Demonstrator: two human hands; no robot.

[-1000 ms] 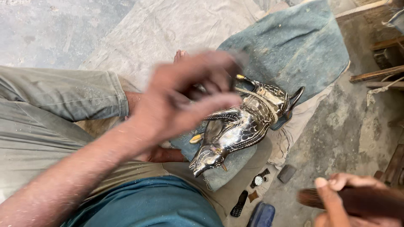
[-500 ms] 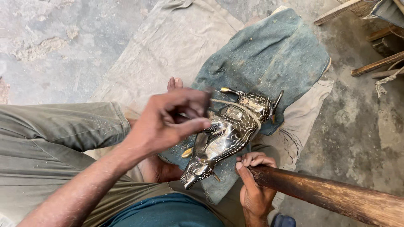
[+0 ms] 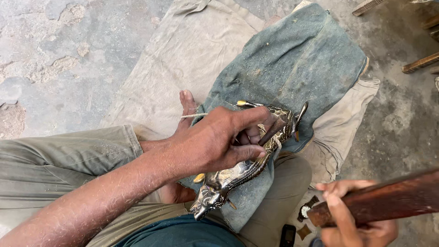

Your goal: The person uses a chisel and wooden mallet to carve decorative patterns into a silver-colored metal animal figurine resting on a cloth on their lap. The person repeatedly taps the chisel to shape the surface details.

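The metal figure (image 3: 247,160) — dark, embossed, with brass tips — lies on a blue-grey cloth (image 3: 302,59) across the person's lap. The left hand (image 3: 219,139) presses down on it, fingers curled round a thin punch (image 3: 273,131) set against its surface. The right hand (image 3: 352,215) is clenched on a wooden mallet handle (image 3: 388,196), off to the lower right, well apart from the figure. A bare foot (image 3: 187,107) rests on the beige sheet (image 3: 178,50) over the concrete floor (image 3: 50,50).

Ornate silvery metal figure (image 3: 238,171) with brass tips, flat on blue-grey cloth, dark punch (image 3: 273,131) slanted against it.
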